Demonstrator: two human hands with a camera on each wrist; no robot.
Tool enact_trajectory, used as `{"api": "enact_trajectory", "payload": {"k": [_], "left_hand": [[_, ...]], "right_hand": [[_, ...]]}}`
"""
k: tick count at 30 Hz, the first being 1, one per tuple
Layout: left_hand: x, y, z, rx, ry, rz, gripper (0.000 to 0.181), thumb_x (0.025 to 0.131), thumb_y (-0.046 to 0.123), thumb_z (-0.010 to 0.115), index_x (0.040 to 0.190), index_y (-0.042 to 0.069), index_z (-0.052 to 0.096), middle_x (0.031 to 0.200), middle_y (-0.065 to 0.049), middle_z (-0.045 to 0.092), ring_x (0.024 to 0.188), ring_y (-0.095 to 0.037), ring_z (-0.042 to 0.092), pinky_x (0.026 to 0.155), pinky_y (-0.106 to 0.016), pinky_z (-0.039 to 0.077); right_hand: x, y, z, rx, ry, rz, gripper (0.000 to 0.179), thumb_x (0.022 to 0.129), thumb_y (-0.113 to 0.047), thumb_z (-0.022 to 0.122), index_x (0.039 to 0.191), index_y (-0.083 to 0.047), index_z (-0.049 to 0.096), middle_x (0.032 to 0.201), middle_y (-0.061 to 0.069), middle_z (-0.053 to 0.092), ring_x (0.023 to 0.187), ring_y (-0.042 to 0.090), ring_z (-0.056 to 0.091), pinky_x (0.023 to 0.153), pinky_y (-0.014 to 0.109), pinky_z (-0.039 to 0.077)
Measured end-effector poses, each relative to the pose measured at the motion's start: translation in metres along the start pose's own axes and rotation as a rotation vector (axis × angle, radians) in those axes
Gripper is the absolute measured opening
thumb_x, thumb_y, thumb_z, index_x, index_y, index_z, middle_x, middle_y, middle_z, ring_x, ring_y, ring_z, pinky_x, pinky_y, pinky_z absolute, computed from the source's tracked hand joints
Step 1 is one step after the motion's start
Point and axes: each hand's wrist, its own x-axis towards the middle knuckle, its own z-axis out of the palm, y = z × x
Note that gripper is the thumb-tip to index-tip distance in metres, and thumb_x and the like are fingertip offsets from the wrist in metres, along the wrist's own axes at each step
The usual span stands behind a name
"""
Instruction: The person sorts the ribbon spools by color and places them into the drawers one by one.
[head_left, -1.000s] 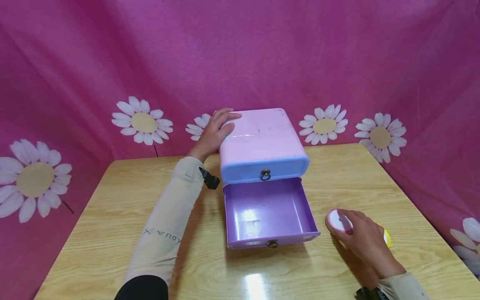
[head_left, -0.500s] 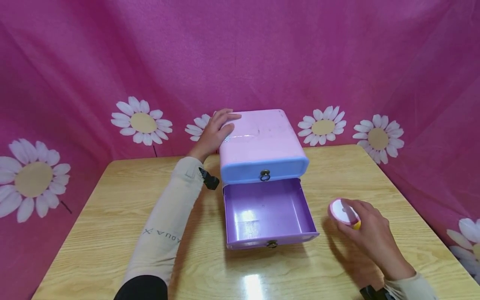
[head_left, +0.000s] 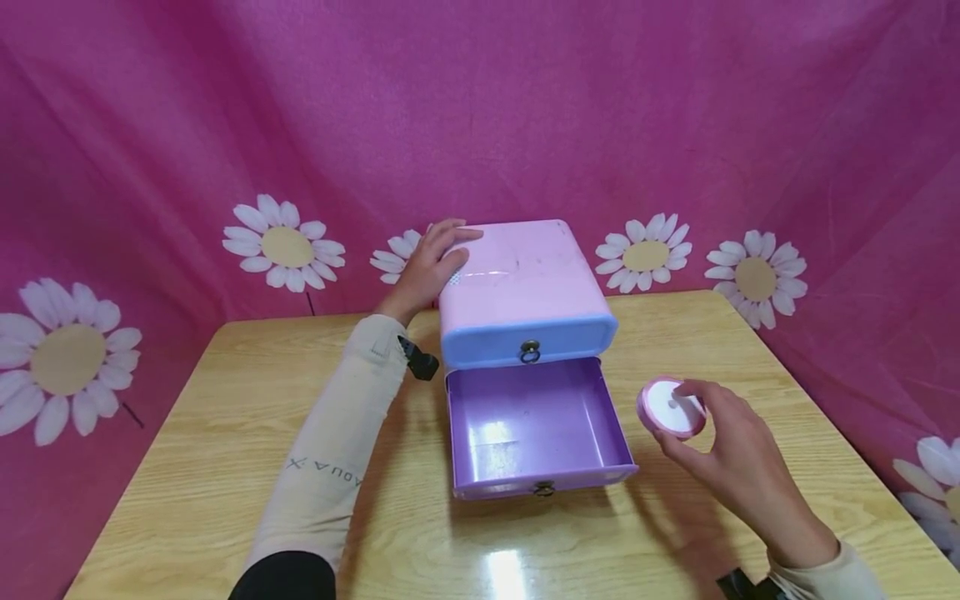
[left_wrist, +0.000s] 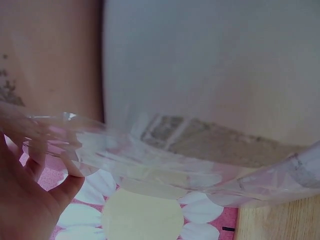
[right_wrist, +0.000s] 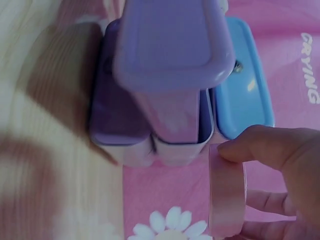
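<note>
A small plastic drawer unit [head_left: 528, 271] with a pink body stands on the table. Its blue top drawer [head_left: 577, 337] is closed, while the purple drawer [head_left: 525, 417] beneath is pulled out, its inside bare. My left hand [head_left: 427, 271] rests on the unit's upper left edge, fingers spread over the top. To the right of the purple drawer, my right hand [head_left: 738, 454] holds a pink ribbon spool [head_left: 670, 408] with a white disc face, raised above the table. In the right wrist view, thumb and fingers pinch the spool [right_wrist: 226, 192] by its edges.
The wooden table [head_left: 315, 467] extends on both sides of the unit. A magenta cloth [head_left: 480, 108] with white daisies hangs behind it. Another closed purple drawer [right_wrist: 120, 110] shows below the pulled-out one in the right wrist view.
My right hand has lifted the ribbon spool off the table and moved it toward the purple drawer. A yellow thing seen by that hand is out of sight now. My left hand stays put.
</note>
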Motion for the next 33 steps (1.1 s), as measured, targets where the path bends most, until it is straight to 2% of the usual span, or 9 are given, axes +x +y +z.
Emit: {"api": "enact_trajectory", "payload": {"k": [3, 7, 16, 21, 23, 27, 29, 33], "left_hand": [[0.000, 0.000, 0.001, 0.003, 0.000, 0.003, 0.032, 0.090, 0.030, 0.048, 0.120, 0.026, 0.057, 0.138, 0.006, 0.034, 0.126, -0.008, 0.026, 0.104, -0.043, 0.021], [0.001, 0.000, 0.001, 0.002, -0.001, 0.007, 0.032, 0.090, 0.031, 0.048, 0.120, 0.026, 0.057, 0.138, 0.007, 0.034, 0.127, -0.008, 0.026, 0.104, -0.044, 0.020], [-0.001, 0.000, 0.001, 0.003, -0.005, 0.001, 0.032, 0.090, 0.031, 0.048, 0.121, 0.027, 0.056, 0.138, 0.008, 0.033, 0.127, -0.007, 0.025, 0.104, -0.043, 0.020], [0.000, 0.001, 0.000, 0.000, -0.011, -0.002, 0.031, 0.091, 0.029, 0.048, 0.121, 0.028, 0.056, 0.139, 0.008, 0.033, 0.128, -0.009, 0.024, 0.104, -0.043, 0.020], [-0.001, 0.005, -0.001, -0.015, -0.019, 0.001, 0.031, 0.091, 0.027, 0.048, 0.121, 0.025, 0.056, 0.139, 0.006, 0.033, 0.128, -0.012, 0.025, 0.104, -0.045, 0.020], [-0.009, 0.025, -0.005, -0.037, -0.033, -0.004, 0.033, 0.091, 0.019, 0.047, 0.123, 0.014, 0.055, 0.140, -0.004, 0.032, 0.129, -0.020, 0.024, 0.104, -0.048, 0.019], [-0.011, 0.029, -0.006, -0.033, -0.038, -0.013, 0.035, 0.091, 0.018, 0.047, 0.125, 0.011, 0.054, 0.141, -0.006, 0.031, 0.130, -0.021, 0.023, 0.105, -0.048, 0.018], [-0.006, 0.013, -0.003, -0.005, -0.027, -0.012, 0.034, 0.091, 0.025, 0.047, 0.124, 0.020, 0.055, 0.141, 0.002, 0.031, 0.130, -0.013, 0.023, 0.105, -0.045, 0.019]], "right_hand": [[0.003, -0.008, -0.002, 0.007, 0.008, -0.011, 0.045, 0.061, -0.019, 0.078, 0.099, -0.010, 0.055, 0.095, 0.003, 0.059, 0.083, 0.015, 0.050, 0.067, 0.027, 0.031], [0.009, -0.016, -0.003, 0.041, 0.011, -0.025, 0.041, 0.063, -0.020, 0.078, 0.096, -0.015, 0.054, 0.102, -0.001, 0.057, 0.095, 0.014, 0.049, 0.072, 0.026, 0.032], [0.016, -0.034, 0.008, 0.103, -0.048, -0.108, 0.041, 0.061, -0.019, 0.077, 0.094, -0.016, 0.052, 0.112, -0.001, 0.055, 0.104, 0.013, 0.047, 0.081, 0.024, 0.034], [0.023, -0.044, 0.014, 0.119, -0.077, -0.162, 0.041, 0.062, -0.020, 0.078, 0.093, -0.015, 0.053, 0.115, 0.002, 0.054, 0.107, 0.017, 0.048, 0.084, 0.030, 0.036], [0.025, -0.046, 0.017, 0.127, -0.094, -0.181, 0.041, 0.063, -0.022, 0.078, 0.093, -0.016, 0.052, 0.116, 0.002, 0.054, 0.108, 0.017, 0.048, 0.083, 0.032, 0.037], [0.030, -0.049, 0.023, 0.142, -0.128, -0.221, 0.038, 0.065, -0.023, 0.078, 0.093, -0.016, 0.052, 0.117, 0.002, 0.054, 0.109, 0.017, 0.048, 0.083, 0.032, 0.040], [0.032, -0.048, 0.027, 0.151, -0.148, -0.234, 0.037, 0.067, -0.025, 0.077, 0.092, -0.017, 0.052, 0.116, 0.000, 0.054, 0.108, 0.015, 0.047, 0.085, 0.031, 0.040], [0.038, -0.046, 0.033, 0.183, -0.188, -0.255, 0.036, 0.068, -0.029, 0.077, 0.092, -0.018, 0.053, 0.113, -0.001, 0.055, 0.107, 0.012, 0.048, 0.089, 0.028, 0.038]]}}
